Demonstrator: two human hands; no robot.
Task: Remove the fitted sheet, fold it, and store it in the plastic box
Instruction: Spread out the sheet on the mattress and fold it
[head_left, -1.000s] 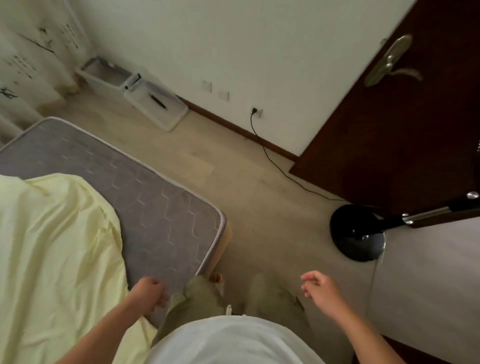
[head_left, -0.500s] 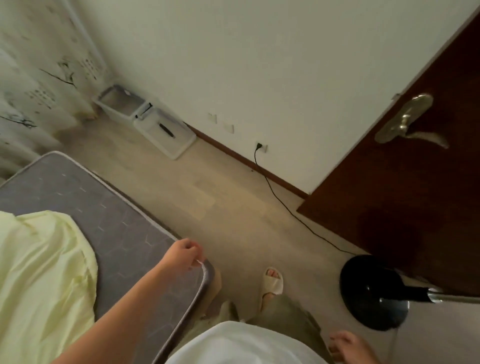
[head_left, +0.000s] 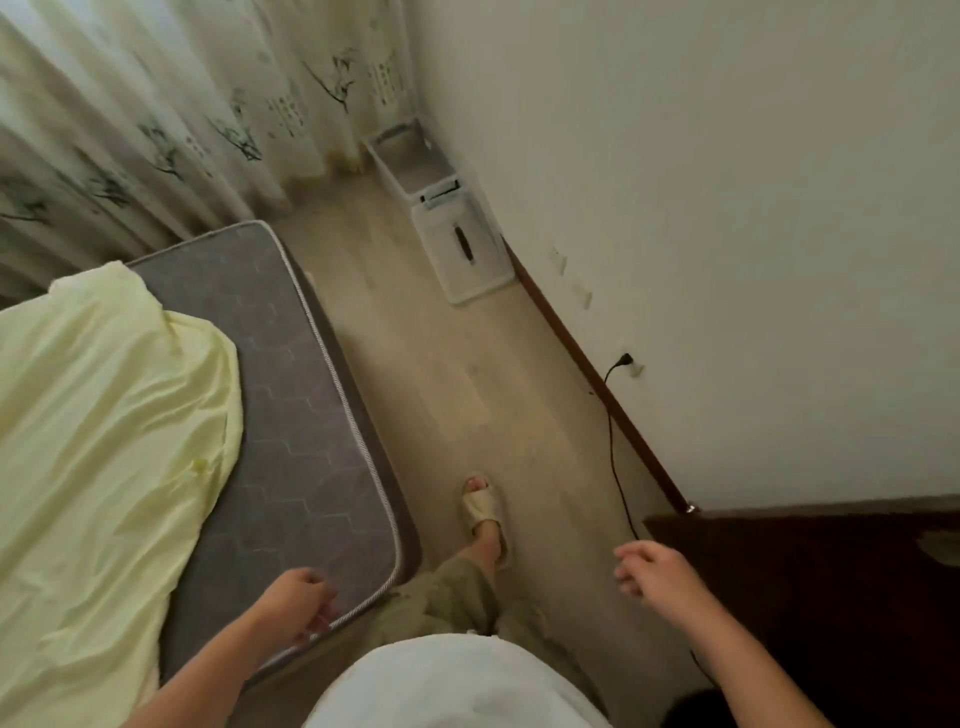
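Note:
The pale yellow fitted sheet (head_left: 104, 415) lies crumpled on the left part of the bed, pulled back off the grey mattress (head_left: 296, 415), whose right side and both right corners are bare. My left hand (head_left: 298, 605) hovers with loosely curled fingers over the mattress's near right corner and holds nothing. Over the floor, my right hand (head_left: 649, 571) hangs loosely curled and empty. The clear plastic box (head_left: 402, 156) stands open in the far corner by the wall, and its white lid (head_left: 467, 249) lies on the floor just in front of it.
A strip of wooden floor (head_left: 441, 374) runs between the bed and the wall toward the box. My slippered foot (head_left: 483, 506) is on it. A black cable (head_left: 615, 457) hangs from a wall socket. A dark door (head_left: 831, 597) is at the right, and patterned curtains (head_left: 156, 104) behind the bed.
The view has swung left from the door and fan base toward the far corner with the box. My foot has stepped forward beside the bed. Both hands stay empty.

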